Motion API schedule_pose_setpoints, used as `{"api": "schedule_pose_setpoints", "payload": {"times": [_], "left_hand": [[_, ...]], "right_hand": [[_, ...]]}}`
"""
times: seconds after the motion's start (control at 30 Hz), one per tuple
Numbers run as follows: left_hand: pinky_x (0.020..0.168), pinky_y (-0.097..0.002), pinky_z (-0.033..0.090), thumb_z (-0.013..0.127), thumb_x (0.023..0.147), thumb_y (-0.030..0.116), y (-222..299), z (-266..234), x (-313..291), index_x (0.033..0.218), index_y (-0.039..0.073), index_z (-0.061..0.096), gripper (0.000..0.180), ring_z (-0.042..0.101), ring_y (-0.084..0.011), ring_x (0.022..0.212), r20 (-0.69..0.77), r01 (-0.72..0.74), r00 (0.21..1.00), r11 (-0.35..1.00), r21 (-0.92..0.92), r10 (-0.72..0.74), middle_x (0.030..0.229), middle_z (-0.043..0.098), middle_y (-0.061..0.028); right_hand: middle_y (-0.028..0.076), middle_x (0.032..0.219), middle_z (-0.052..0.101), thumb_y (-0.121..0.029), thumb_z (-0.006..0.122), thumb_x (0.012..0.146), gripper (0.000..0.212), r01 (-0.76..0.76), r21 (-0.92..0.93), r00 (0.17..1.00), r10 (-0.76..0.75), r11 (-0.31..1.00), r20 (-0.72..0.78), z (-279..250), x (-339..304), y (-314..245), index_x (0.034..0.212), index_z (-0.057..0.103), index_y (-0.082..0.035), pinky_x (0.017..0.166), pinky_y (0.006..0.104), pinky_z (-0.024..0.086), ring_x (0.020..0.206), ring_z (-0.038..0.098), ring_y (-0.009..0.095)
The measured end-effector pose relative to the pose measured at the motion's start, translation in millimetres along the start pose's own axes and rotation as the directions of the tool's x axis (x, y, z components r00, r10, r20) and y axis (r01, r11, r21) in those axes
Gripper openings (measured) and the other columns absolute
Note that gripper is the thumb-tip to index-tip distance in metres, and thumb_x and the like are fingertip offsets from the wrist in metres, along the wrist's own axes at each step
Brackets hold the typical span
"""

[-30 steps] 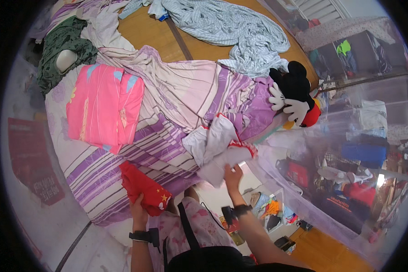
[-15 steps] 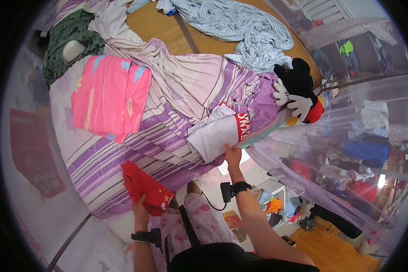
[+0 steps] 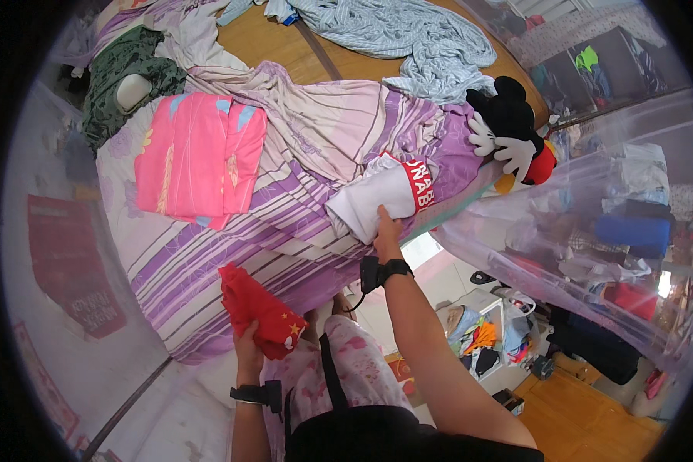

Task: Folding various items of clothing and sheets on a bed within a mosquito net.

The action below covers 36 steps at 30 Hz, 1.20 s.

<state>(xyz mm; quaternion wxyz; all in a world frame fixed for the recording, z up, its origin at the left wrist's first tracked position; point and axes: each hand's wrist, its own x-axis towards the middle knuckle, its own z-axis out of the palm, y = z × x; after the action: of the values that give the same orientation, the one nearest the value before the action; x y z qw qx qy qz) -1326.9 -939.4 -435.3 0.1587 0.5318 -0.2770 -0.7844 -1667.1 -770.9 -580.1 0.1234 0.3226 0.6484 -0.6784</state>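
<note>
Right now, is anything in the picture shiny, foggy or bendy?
In the head view, edges bend and the corners go black; in the head view, a white glare shines at right; in the head view, the see-through net makes the blue cloth hazy, but the red cloth in the left hand looks fairly clear.

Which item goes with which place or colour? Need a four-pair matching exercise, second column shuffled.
Things:
1. red garment with yellow stars
2. white garment with red band
3. folded bedding
4. plush mouse

Place or colour:
A. mainly pink, with blue patches
B. touched by the right hand
C. black, with white gloves
D. held in the left hand

Pairs: 1-D, 2-B, 3-A, 4-C
</note>
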Motion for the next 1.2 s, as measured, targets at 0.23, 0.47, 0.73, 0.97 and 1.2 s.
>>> {"api": "schedule_pose_setpoints", "payload": {"times": [0.23, 0.47, 0.73, 0.97, 1.2], "left_hand": [[0.091, -0.0337, 0.040, 0.054, 0.080, 0.002, 11, -8, -4, 0.119, 0.002, 0.042, 0.041, 0.050, -0.0231, 0.106, 0.082, -0.027, 0.996, 0.994, 0.107, 0.018, 0.117, 0.050, -0.0100], [0.092, -0.0343, 0.040, 0.053, 0.081, 0.004, 16, -28, -4, 0.121, 0.003, 0.041, 0.042, 0.050, -0.0238, 0.106, 0.142, -0.032, 0.990, 0.974, 0.225, -0.001, 0.118, 0.050, -0.0099], [0.089, -0.0359, 0.043, 0.053, 0.081, 0.005, -36, 34, -1, 0.121, 0.005, 0.041, 0.042, 0.052, -0.0248, 0.104, 0.340, 0.089, 0.924, 0.963, 0.254, -0.175, 0.117, 0.050, -0.0111], [0.086, -0.0332, 0.044, 0.046, 0.088, 0.011, -117, 12, -21, 0.118, 0.004, 0.043, 0.031, 0.053, -0.0216, 0.098, 0.311, 0.353, 0.851, 0.900, 0.256, -0.423, 0.113, 0.053, -0.0082], [0.095, -0.0389, 0.038, 0.038, 0.091, 0.034, -145, 19, -25, 0.121, 0.007, 0.044, 0.040, 0.049, -0.0244, 0.108, 0.269, 0.447, 0.757, 0.773, 0.450, -0.595, 0.118, 0.051, -0.0095]], "right_hand": [[0.011, 0.105, 0.055, -0.031, 0.076, 0.065, 0.070, -0.271, 0.367, 0.950, 0.186, 0.890, 0.251, -9, 27, 2, 0.115, 0.045, 0.008, 0.071, 0.0350, 0.047, 0.084, 0.056, 0.022], [0.011, 0.090, 0.061, -0.006, 0.068, 0.062, 0.037, 0.067, 0.068, 0.998, -0.065, 0.995, -0.025, 18, -26, -60, 0.095, 0.057, 0.007, 0.063, 0.0327, 0.045, 0.072, 0.057, 0.020], [0.020, 0.097, 0.054, -0.020, 0.070, 0.059, 0.045, 0.536, -0.659, 0.844, -0.309, 0.527, 0.439, -95, -217, -18, 0.093, 0.053, 0.003, 0.072, 0.0421, 0.044, 0.087, 0.054, 0.036], [0.020, 0.103, 0.046, -0.016, 0.063, 0.060, 0.032, 0.776, -0.553, 0.620, -0.202, 0.305, 0.759, -147, -297, 15, 0.089, 0.057, -0.004, 0.077, 0.0443, 0.035, 0.094, 0.044, 0.034], [0.020, 0.107, 0.045, -0.025, 0.059, 0.070, 0.027, 0.832, -0.492, 0.553, -0.314, 0.255, 0.772, -207, -289, 20, 0.088, 0.056, -0.005, 0.080, 0.0448, 0.033, 0.096, 0.045, 0.033]]}}
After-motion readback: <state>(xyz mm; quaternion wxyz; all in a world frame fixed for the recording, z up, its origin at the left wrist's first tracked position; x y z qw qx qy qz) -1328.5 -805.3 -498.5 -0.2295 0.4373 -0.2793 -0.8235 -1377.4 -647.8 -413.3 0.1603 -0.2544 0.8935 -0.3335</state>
